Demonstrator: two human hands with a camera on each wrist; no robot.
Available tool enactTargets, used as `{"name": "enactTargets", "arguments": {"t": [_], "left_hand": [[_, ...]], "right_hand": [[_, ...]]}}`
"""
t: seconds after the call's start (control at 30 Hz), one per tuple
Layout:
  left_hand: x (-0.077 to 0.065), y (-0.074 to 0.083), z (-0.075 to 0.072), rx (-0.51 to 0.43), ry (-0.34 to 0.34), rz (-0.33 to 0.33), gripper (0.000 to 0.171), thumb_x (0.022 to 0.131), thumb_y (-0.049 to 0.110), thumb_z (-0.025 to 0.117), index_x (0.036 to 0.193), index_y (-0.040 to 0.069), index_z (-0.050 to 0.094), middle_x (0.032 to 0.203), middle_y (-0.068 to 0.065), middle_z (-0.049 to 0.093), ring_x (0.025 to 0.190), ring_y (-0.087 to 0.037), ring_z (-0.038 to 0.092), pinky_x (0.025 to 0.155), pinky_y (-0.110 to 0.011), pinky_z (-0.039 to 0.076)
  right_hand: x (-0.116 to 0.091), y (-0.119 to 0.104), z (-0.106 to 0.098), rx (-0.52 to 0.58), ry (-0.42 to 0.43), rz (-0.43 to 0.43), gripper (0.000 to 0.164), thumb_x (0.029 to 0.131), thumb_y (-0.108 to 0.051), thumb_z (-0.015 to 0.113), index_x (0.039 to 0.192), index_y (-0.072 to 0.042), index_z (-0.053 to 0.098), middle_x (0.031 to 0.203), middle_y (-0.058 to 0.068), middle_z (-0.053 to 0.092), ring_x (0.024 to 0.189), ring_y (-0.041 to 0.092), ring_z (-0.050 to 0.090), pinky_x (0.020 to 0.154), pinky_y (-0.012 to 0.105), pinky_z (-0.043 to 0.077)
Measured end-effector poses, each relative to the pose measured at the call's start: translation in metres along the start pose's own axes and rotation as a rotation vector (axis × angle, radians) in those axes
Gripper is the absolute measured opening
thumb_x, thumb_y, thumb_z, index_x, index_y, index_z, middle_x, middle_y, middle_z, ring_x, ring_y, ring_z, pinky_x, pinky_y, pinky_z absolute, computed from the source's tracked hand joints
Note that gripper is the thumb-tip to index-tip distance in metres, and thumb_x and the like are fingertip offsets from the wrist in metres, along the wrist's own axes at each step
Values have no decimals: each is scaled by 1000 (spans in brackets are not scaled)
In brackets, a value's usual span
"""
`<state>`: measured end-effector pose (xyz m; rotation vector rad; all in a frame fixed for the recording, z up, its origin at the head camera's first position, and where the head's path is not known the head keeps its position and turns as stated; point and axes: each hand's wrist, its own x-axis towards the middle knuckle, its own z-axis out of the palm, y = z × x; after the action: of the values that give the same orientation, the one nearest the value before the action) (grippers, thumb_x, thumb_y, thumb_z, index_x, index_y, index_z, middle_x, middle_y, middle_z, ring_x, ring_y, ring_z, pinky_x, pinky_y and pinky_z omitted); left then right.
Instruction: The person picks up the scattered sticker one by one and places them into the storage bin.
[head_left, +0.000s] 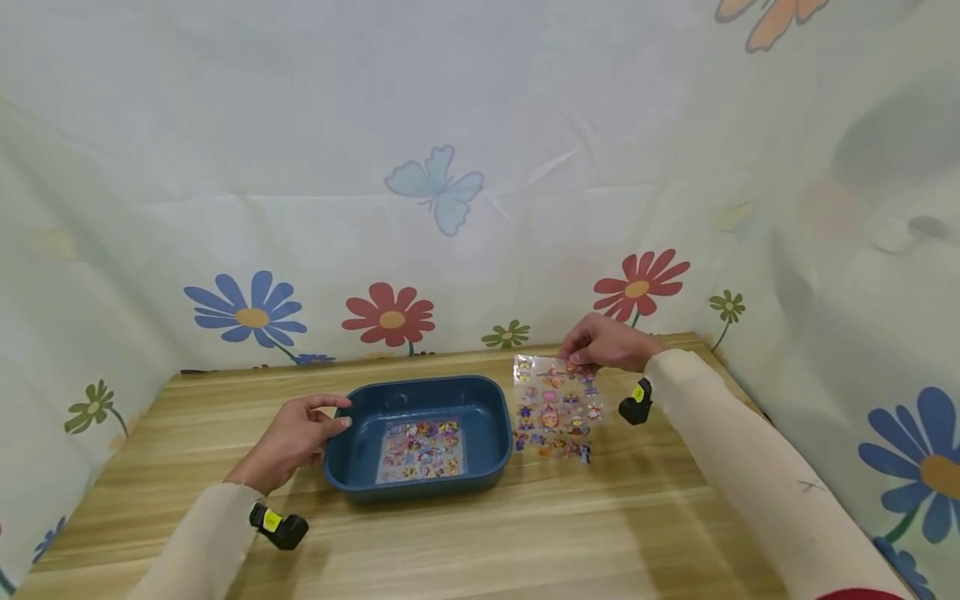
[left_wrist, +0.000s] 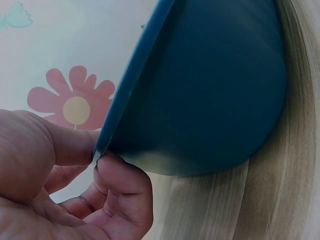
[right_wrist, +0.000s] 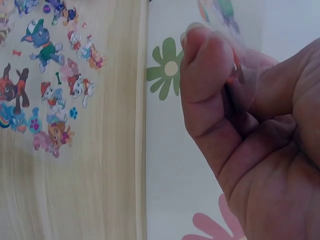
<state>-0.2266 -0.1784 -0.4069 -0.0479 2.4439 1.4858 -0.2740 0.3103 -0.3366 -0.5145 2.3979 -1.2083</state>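
Observation:
My left hand is at the left end of a dark blue rectangular basin. In the left wrist view, thumb and finger pinch the basin's rim. A clear sticker sheet with small colourful cartoon figures lies flat on the basin's floor. Right of the basin, my right hand pinches another clear sticker sheet by its upper right edge, and it hangs over the table. Cartoon puppy stickers show at the left of the right wrist view; whether they belong to the held sheet I cannot tell.
The wood-grain table carries the basin and ends at a white curtain printed with flowers and butterflies. More curtain closes in both sides. Each wrist wears a small black camera with a yellow label.

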Motion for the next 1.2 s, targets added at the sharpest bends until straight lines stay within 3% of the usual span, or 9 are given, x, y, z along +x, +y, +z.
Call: {"name": "enactTargets", "arguments": {"t": [0.67, 1.2], "left_hand": [[1, -2, -1, 0, 3, -6, 42, 103, 16, 66, 142, 5, 57, 89, -7, 56, 67, -20, 50, 58, -32, 50], [2, -5, 1, -2, 16, -9, 42, 103, 16, 66, 143, 6, 57, 94, -9, 59, 70, -21, 52, 60, -33, 50]], "right_hand": [[19, -19, 16, -18, -32, -20, 20, 100, 5, 58, 110, 8, 75, 90, 10, 76, 71, 16, 65, 71, 29, 59], [43, -31, 42, -24, -65, -23, 21, 98, 8, 59, 112, 9, 74, 87, 9, 75, 71, 15, 68, 72, 30, 61]]}}
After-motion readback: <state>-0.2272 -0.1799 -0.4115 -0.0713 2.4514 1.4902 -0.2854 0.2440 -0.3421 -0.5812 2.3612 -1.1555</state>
